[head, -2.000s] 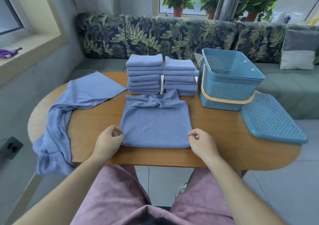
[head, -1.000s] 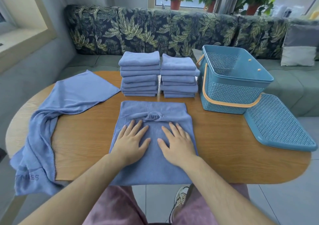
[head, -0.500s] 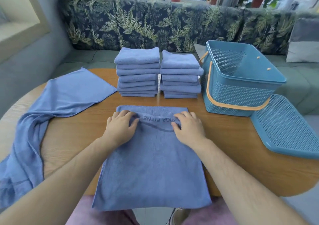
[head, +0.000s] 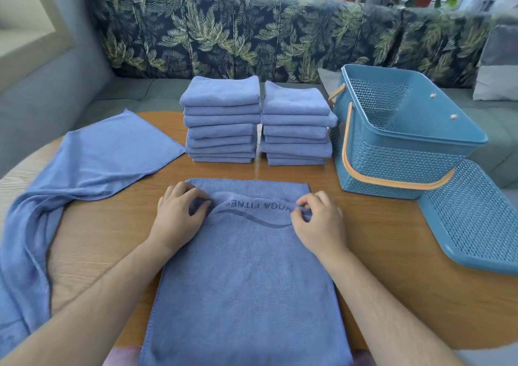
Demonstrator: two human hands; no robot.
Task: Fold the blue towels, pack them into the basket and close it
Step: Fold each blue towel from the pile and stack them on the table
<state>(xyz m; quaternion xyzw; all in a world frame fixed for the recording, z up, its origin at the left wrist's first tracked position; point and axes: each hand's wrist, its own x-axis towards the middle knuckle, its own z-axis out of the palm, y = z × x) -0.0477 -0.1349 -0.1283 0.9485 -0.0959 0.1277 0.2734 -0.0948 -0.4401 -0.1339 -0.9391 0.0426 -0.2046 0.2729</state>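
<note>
Left hand [head: 179,214]: palm down, knuckles up, fingers [head: 183,191] curled inward, thumb drawn toward the fingertips, pinching a fold of the towel [head: 246,281]. Wrist straight, in line with the arm.
Right hand [head: 321,221]: palm down, fingers [head: 318,197] curled, thumb and forefinger pinching the same towel's fold. Level with the left hand, well apart from it.
Left forearm [head: 98,295]: bare, enters from the lower left corner, angled up toward centre.
Right forearm [head: 378,295]: bare, enters from the lower right, angled up toward centre.
</note>
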